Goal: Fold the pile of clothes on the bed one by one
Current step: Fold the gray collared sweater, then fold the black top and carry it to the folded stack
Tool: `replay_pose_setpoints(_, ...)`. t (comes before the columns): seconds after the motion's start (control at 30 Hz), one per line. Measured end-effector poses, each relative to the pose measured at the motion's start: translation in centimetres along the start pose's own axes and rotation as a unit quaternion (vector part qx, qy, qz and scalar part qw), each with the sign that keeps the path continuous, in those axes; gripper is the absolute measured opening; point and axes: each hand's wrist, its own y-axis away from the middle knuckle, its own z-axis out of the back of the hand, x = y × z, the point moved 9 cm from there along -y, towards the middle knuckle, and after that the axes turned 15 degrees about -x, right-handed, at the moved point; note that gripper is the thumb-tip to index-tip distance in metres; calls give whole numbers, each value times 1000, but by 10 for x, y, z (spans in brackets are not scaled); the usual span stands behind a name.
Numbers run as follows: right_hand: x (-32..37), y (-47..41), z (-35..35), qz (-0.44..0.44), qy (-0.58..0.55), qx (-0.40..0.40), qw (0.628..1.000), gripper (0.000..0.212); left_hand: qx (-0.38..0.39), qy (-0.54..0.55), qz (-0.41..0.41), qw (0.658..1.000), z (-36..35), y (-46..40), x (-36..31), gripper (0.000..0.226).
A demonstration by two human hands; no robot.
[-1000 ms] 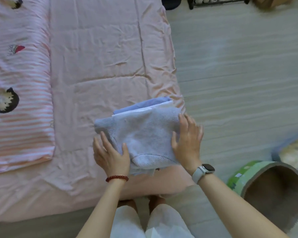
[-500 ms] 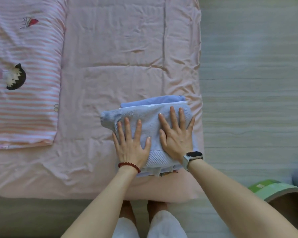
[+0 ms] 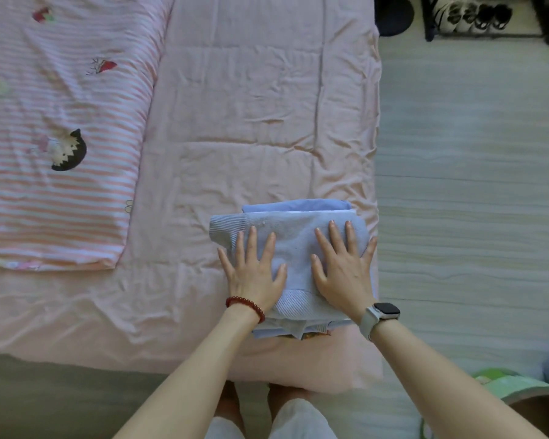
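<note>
left hand [image 3: 253, 274], right hand [image 3: 343, 270], flat on folded sweater [image 3: 293, 248]

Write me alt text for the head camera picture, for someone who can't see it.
Seen from above, a person's left hand and right hand press flat on a folded pale blue knit sweater topping a small stack of folded clothes near the corner of a pink bed. A pink striped quilt lies to the left.

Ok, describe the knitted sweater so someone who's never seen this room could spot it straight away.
Start at the pink bed and go to its near right corner, where folded clothes are stacked. The pale grey-blue knitted sweater lies on top, under both flat hands. Its ribbed cuff and hem set it apart from the smooth blue garment beneath.
</note>
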Motion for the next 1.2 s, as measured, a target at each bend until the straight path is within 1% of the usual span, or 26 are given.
replay_pose_setpoints(0.07, 12, 3, 22, 10, 9, -20, 1000, 51, -32, 21, -16, 999, 25, 2, 2, 69)
replay_pose_setpoints(0.17, 40, -1, 53, 22, -43, -45, 998, 43, -79, 76, -4, 994, 65, 4, 17, 60)
replay_pose_setpoints(0.27, 83, -15, 78, 34, -102, -38, 994, 34, -105, 81, 7, 991, 109, -2, 53, 54)
replay_pose_setpoints(0.33, 115, -25, 86, 54, -114, -27, 992, 38, -125, 75, 17, 989, 136, -8, 91, 51)
replay_pose_setpoints(0.43, 172, -30, 92, 91, -128, -19, 988, 59, -158, 74, 40, 984, 168, -3, 163, 54)
replay_pose_setpoints(0.5, 216, -24, 89, 114, -113, -6, 987, 64, -167, 82, 65, 980, 185, 16, 214, 53)
replay_pose_setpoints(0.57, 264, -13, 83, 132, -97, 10, 986, 59, -192, 67, 77, 976, 198, 42, 265, 49)
replay_pose_setpoints(0.63, 314, -1, 74, 147, -78, 21, 986, 43, -185, 59, 110, 975, 200, 72, 321, 47)
replay_pose_setpoints(0.67, 340, 5, 68, 154, -71, 28, 985, 40, -174, 59, 138, 973, 202, 87, 351, 46)
replay_pose_setpoints(0.7, 368, 10, 62, 162, -66, 34, 984, 39, -166, 59, 163, 971, 202, 101, 384, 46)
replay_pose_setpoints(0.77, 427, 20, 51, 179, -68, 43, 981, 40, -183, 49, 197, 962, 214, 129, 450, 49)
replay_pose_setpoints(0.93, 583, 44, 29, 257, -95, 57, 960, 40, -261, 44, 282, 922, 276, 207, 594, 47)
replay_pose_setpoints(1.0, 636, 53, 21, 283, -106, 68, 951, 40, -268, 24, 318, 909, 288, 235, 643, 46)
replay_pose_setpoints(1.1, 705, 62, 8, 325, -113, 76, 936, 40, -266, 17, 368, 891, 287, 262, 703, 47)
replay_pose_setpoints(1.2, 766, 67, -15, 360, -101, 92, 923, 40, -238, 27, 389, 890, 273, 274, 735, 48)
